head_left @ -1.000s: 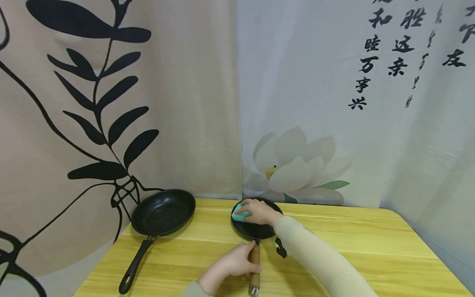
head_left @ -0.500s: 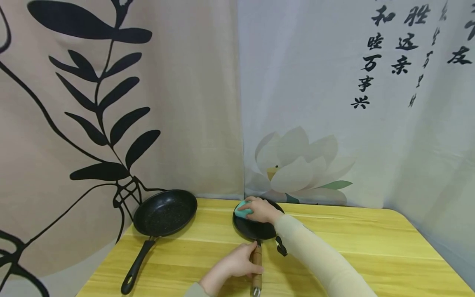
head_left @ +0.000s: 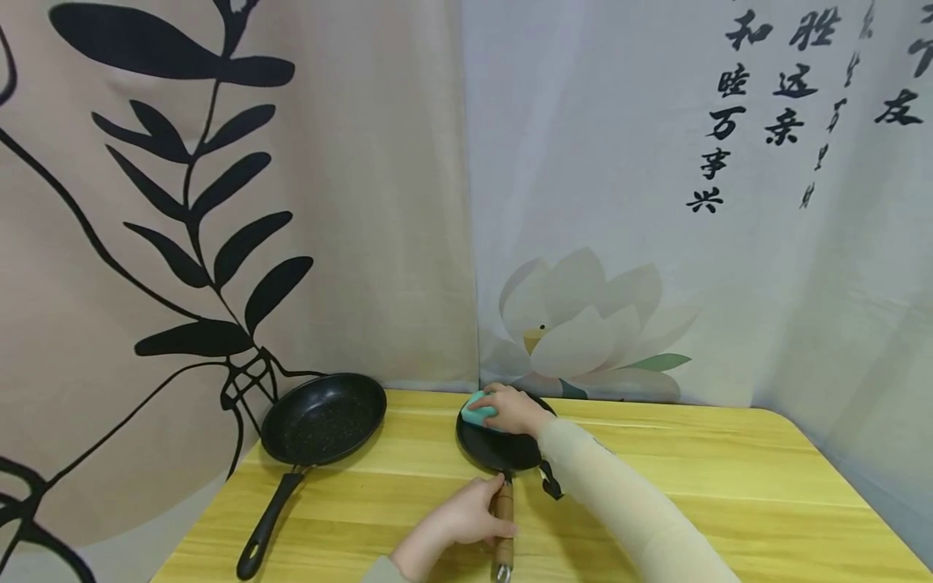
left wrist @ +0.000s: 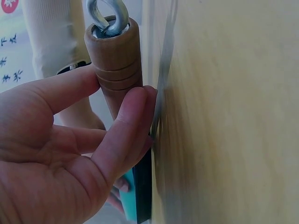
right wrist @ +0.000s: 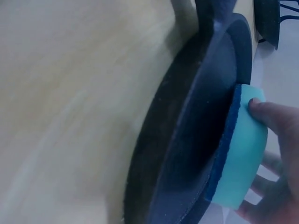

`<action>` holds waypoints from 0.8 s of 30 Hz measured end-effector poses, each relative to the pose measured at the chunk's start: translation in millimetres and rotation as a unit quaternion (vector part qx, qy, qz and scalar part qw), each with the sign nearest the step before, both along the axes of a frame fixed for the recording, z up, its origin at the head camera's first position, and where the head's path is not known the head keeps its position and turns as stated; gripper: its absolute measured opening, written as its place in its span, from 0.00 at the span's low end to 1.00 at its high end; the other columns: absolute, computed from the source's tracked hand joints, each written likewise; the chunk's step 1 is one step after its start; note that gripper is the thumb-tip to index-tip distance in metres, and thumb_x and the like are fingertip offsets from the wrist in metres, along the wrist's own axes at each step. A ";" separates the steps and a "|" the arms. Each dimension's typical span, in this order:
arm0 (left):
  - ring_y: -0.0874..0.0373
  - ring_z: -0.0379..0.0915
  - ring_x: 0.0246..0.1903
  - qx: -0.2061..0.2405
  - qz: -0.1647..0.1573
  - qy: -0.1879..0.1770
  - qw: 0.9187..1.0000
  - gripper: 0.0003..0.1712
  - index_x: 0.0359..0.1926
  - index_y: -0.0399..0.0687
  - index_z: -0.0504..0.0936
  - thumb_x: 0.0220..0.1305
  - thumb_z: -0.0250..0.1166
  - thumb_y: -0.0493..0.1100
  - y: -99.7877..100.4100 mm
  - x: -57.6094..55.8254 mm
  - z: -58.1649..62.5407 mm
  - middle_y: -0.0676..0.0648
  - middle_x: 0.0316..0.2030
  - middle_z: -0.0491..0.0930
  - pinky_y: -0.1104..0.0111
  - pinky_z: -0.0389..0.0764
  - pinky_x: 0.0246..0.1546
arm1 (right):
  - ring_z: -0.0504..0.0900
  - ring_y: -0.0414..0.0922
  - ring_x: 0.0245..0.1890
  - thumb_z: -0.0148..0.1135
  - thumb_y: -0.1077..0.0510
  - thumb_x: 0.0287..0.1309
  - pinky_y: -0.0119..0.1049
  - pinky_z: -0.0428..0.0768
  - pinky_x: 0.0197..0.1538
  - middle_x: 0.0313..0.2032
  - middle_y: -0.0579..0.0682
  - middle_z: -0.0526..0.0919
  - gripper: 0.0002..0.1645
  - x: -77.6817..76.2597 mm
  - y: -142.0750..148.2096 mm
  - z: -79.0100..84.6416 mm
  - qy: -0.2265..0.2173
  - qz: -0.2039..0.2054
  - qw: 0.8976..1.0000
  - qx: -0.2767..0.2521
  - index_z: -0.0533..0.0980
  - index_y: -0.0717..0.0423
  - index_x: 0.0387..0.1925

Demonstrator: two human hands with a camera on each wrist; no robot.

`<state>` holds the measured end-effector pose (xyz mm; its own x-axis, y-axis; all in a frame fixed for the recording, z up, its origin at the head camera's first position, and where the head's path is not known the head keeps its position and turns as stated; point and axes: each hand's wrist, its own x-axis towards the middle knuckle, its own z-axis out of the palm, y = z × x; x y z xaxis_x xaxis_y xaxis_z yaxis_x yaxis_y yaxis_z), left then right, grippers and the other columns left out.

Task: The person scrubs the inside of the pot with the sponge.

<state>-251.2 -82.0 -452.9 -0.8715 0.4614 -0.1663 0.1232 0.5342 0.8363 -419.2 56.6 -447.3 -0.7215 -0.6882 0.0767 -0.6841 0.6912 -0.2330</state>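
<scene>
Sponge (head_left: 475, 411), pinched in the right hand (head_left: 513, 411), sits inside the small pan (head_left: 496, 449) by its far-left edge. I see the sleeve (head_left: 612, 482) behind that hand slanting in from the right, while the left hand (head_left: 474, 512) grips the wooden handle (head_left: 504, 504). A larger pan (head_left: 324, 417) lies well apart to the left on the table (head_left: 692, 461); right hand and sleeve hide part of the small pan from my head view. Only the right wrist view shows me the sponge's dark layer (right wrist: 225, 149).

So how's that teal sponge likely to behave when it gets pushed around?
The sponge probably squashes, given its foam-like block. Flat-sided, it likely won't roll. Its rough-looking dark layer, facing the small pan, may drag.
</scene>
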 end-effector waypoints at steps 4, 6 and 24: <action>0.52 0.79 0.22 0.004 0.001 -0.007 1.000 0.45 0.69 0.25 0.56 0.59 0.71 0.38 0.1 0.0 0.3 0.26 0.62 0.61 0.67 0.79 0.28 | 0.70 0.59 0.61 0.64 0.54 0.63 0.56 0.73 0.57 0.64 0.59 0.67 0.22 -1.2 0.6 0.5 -0.004 -0.003 1.000 -0.009 0.78 0.42 0.60; 0.52 0.79 0.22 0.005 0.003 -0.009 1.000 0.45 0.70 0.25 0.56 0.58 0.71 0.38 0.1 0.0 0.4 0.26 0.62 0.61 0.67 0.79 0.28 | 0.70 0.59 0.61 0.64 0.55 0.63 0.56 0.73 0.57 0.64 0.60 0.67 0.22 -2.2 1.8 0.4 -0.005 -0.006 1.000 -0.015 0.78 0.43 0.59; 0.52 0.80 0.21 0.006 0.003 -0.011 1.000 0.46 0.70 0.26 0.56 0.58 0.71 0.38 0.6 -0.7 -0.8 0.26 0.63 0.60 0.68 0.78 0.26 | 0.65 0.60 0.64 0.64 0.58 0.62 0.52 0.71 0.60 0.63 0.62 0.68 0.23 -15.1 22.4 -3.2 -0.024 -0.038 0.998 -0.039 0.77 0.49 0.59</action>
